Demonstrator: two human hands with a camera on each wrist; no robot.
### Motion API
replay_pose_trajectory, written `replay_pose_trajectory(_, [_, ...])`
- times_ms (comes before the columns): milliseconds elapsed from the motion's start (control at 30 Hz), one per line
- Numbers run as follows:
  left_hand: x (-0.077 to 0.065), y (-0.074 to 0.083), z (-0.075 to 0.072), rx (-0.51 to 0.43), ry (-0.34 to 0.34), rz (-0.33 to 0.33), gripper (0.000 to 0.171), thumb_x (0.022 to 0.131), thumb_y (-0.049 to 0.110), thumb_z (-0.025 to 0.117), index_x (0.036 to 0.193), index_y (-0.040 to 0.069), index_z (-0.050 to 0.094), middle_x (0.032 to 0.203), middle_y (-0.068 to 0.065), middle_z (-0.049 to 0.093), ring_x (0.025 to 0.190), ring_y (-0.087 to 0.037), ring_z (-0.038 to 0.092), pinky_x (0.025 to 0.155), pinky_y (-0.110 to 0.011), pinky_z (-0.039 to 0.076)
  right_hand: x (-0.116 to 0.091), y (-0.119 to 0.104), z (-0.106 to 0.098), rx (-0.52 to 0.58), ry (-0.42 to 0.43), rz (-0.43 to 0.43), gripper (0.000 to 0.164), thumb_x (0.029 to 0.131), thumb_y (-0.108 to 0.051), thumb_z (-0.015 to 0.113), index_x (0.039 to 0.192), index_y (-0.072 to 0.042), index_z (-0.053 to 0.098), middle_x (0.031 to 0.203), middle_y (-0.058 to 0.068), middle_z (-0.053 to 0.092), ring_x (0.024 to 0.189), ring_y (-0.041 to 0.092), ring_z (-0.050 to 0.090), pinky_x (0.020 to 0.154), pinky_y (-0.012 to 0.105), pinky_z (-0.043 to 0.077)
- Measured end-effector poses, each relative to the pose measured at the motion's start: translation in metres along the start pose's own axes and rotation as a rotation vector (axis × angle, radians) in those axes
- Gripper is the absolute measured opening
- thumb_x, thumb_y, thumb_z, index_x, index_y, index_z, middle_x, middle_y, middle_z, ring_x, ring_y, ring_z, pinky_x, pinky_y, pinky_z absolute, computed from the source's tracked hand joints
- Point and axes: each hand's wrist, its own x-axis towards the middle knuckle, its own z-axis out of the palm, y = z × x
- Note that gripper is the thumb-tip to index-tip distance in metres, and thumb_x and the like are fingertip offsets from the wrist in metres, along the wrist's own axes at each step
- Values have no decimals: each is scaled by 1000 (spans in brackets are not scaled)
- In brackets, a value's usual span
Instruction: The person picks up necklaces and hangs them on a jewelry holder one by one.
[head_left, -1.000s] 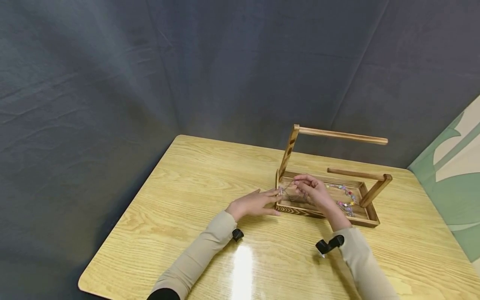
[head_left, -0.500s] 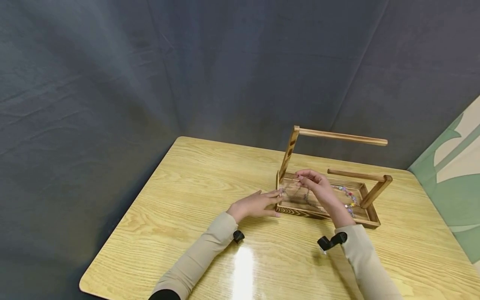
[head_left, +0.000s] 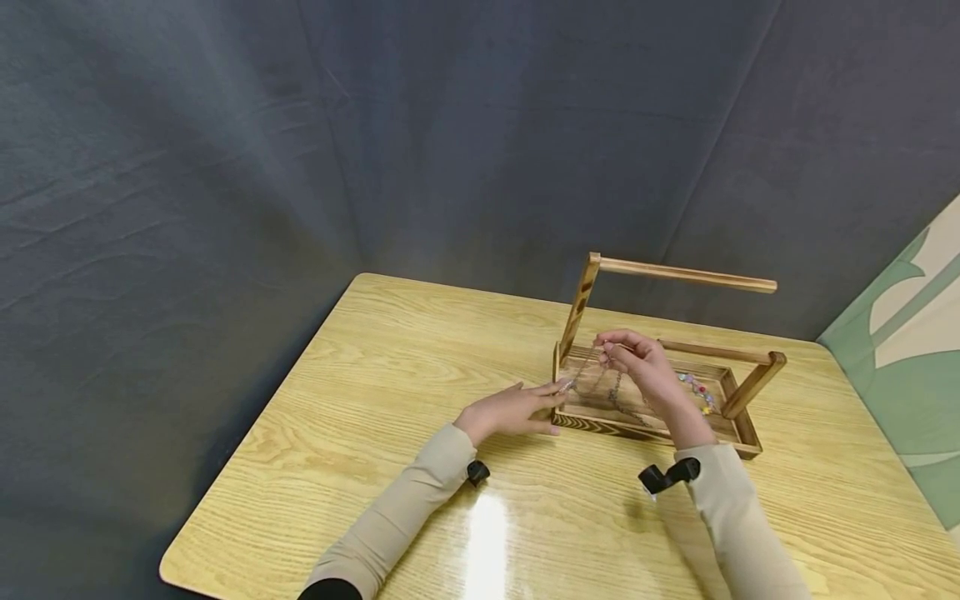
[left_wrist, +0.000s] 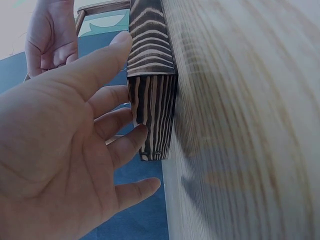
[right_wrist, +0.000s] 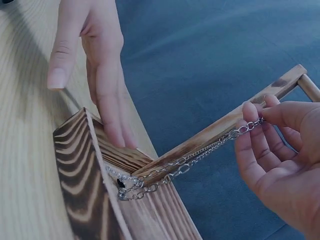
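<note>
My right hand (head_left: 643,368) pinches one end of a silver chain necklace (right_wrist: 200,149) between thumb and fingertips. In the right wrist view the chain slopes down from those fingers into the wooden tray (right_wrist: 97,175), where its lower part lies with a small black piece. Over the tray's left end reaches my left hand (head_left: 513,408), fingers straight and spread, fingertips at the end wall; the left wrist view shows its thumb (left_wrist: 121,40) along the tray's side. A colourful beaded strand (head_left: 701,392) lies in the tray's right part, partly behind my right hand.
Two wooden posts rise from the tray, one bearing a high bar (head_left: 686,274) and the other a lower bar (head_left: 712,350). A dark curtain (head_left: 480,150) hangs behind the wooden table (head_left: 390,358). A patterned green-and-cream panel (head_left: 907,358) stands at the right.
My right hand has risen and shifted slightly right, drawing the chain up with it, and more links show hanging. The left hand has stayed at the tray's left end.
</note>
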Motion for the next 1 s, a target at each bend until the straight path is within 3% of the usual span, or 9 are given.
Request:
replay_pose_trajectory(300, [0,-2,1,17,-11,6,69,92,52,44,149,25,18,157,5,3,137,-15,29,116,-49,11,3,-7,-3,-34,5,-36,35,96,-15,52,119,11,50,109,3,59,91,16,63,82,28,55])
replay_pose_trajectory(700, [1,-1,0,28,-5,5,69,92,51,46,149,23,20,157,4,4,141,-13,16,116,-49,11,8,-19,-9,-4,20,-56,30,95,-15,52,118,6,53,111,2,58,91,14,63,80,23,55])
replay_pose_trajectory(1000, [0,0,0,16,3,14,68,92,49,47,149,24,19,157,2,5,140,-17,22,116,-51,12,10,-25,-13,-8,56,-83,33,95,-14,53,117,10,52,111,8,59,90,13,63,80,26,55])
